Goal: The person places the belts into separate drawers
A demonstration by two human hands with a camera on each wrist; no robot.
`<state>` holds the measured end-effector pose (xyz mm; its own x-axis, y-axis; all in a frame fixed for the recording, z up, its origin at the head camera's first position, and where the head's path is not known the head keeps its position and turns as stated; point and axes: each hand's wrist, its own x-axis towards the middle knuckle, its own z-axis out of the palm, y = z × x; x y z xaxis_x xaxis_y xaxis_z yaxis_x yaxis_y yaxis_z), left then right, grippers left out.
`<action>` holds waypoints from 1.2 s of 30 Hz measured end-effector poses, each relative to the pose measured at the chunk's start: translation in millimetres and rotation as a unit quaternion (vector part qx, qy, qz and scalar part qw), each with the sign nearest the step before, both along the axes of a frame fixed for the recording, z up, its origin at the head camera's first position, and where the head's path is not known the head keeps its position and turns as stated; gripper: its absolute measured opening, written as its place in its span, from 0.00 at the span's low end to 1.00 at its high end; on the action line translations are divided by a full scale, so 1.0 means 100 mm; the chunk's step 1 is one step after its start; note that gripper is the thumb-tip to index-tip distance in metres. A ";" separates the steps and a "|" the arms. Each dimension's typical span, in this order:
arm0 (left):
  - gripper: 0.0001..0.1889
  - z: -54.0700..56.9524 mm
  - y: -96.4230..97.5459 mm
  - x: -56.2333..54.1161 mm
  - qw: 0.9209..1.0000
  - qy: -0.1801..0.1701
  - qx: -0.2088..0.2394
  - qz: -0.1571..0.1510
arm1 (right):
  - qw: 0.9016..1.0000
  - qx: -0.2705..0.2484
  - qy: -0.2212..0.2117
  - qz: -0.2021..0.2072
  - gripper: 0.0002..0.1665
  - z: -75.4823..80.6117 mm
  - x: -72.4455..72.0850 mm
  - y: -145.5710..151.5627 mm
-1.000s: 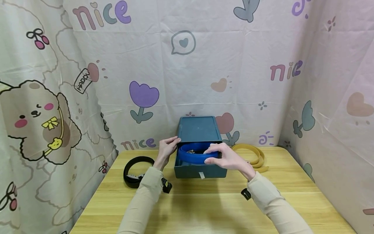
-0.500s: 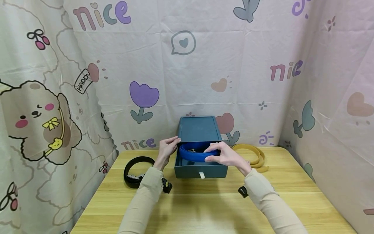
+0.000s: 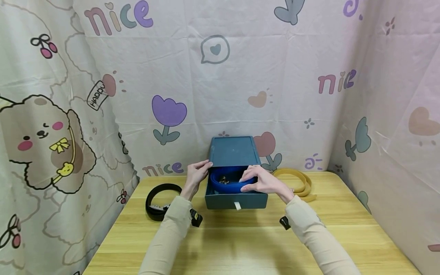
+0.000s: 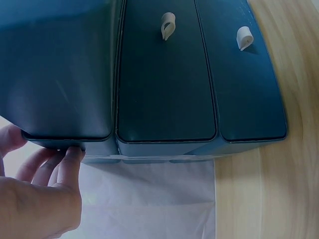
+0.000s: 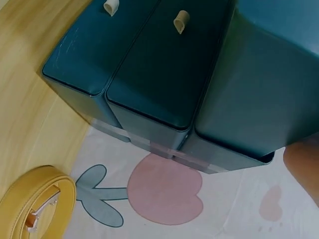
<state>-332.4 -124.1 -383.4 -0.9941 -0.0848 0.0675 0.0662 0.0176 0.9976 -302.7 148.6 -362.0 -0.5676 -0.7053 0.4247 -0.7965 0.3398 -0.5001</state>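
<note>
A coiled blue belt (image 3: 227, 188) with a gold buckle sits inside the pulled-out top drawer (image 3: 220, 201) of a dark teal drawer unit (image 3: 233, 151). At the coil's right side my right hand (image 3: 266, 182) pinches the band between thumb and fingers. My left hand (image 3: 196, 176) grips the unit's upper left corner beside the drawer. In the left wrist view, that hand's fingers (image 4: 70, 162) press the unit's side, with the thumb over the top edge. Only a sliver of the right hand (image 5: 302, 172) shows in the right wrist view; the drawer hides the rest.
A coiled black belt (image 3: 149, 202) lies left of the unit on the wooden table (image 3: 240, 244). To the right is a coiled yellow belt (image 3: 307, 185). Two lower drawers carry pale pull tabs (image 4: 168, 24). A patterned curtain (image 3: 220, 91) hangs close behind.
My right hand has shifted slightly left, and the blue belt has settled lower in the drawer, its buckle showing more. My left hand has stayed at the corner.
</note>
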 end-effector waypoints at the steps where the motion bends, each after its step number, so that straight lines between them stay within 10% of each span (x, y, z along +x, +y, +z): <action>1: 0.23 0.00 0.00 0.00 1.000 0.000 0.000 -0.001 | 1.000 0.005 -0.002 0.001 0.10 0.00 0.00 0.00; 12: 0.22 0.01 -0.01 0.01 1.000 -0.002 0.000 0.008 | 0.993 0.051 -0.081 0.076 0.09 0.11 -0.11 -0.03; 36: 0.23 0.01 0.01 0.00 1.000 0.000 0.003 -0.001 | 0.989 0.124 -0.022 0.075 0.08 0.10 -0.15 -0.16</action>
<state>-332.4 -123.0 -382.2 -0.9943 -0.0833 0.0668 0.0660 0.0123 0.9977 -318.1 133.0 -352.1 -0.4628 -0.8621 0.2064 -0.8267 0.3358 -0.4515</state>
